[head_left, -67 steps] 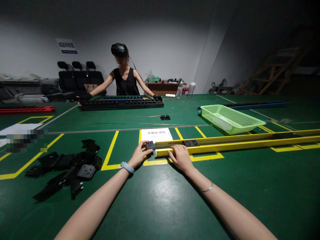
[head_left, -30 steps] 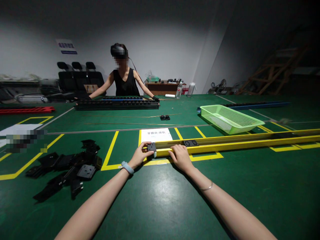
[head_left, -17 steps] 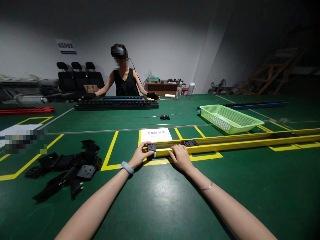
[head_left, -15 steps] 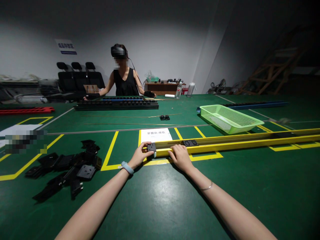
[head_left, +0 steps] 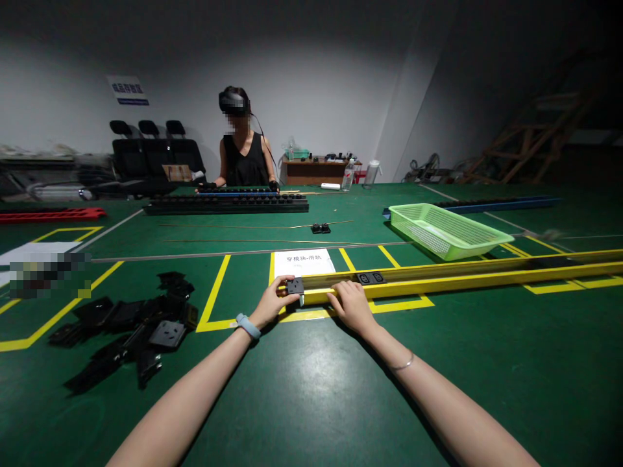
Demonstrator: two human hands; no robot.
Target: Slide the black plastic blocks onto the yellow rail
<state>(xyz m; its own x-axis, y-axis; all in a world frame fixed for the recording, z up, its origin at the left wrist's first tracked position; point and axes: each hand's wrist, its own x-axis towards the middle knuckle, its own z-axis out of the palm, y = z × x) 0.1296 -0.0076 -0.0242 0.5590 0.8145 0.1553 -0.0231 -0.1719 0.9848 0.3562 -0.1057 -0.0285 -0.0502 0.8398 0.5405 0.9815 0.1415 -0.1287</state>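
My left hand [head_left: 268, 302] pinches a black socket module [head_left: 294, 286] between thumb and fingers, at the left end of a long yellow rail [head_left: 438, 280]. The module sits at the rail's end opening; how far it is inside I cannot tell. My right hand [head_left: 351, 305] is closed over the rail's near edge a little to the right, fingertips on its top. Farther right along the channel lies a black double socket module [head_left: 370, 278]. A printed white sheet [head_left: 304, 259] rests behind the rail's left end.
Loose black modules [head_left: 131, 318] are heaped on the left. A green basket [head_left: 448, 230] stands behind the rail. Thin rods [head_left: 257, 242] and a small black pair of parts [head_left: 320, 228] lie mid-table. Across the table, a person [head_left: 246, 159] stands behind dark rails [head_left: 228, 205].
My hands, the socket module and the yellow rail look unmoved. The person across the table has drawn both hands inward along the rails there.
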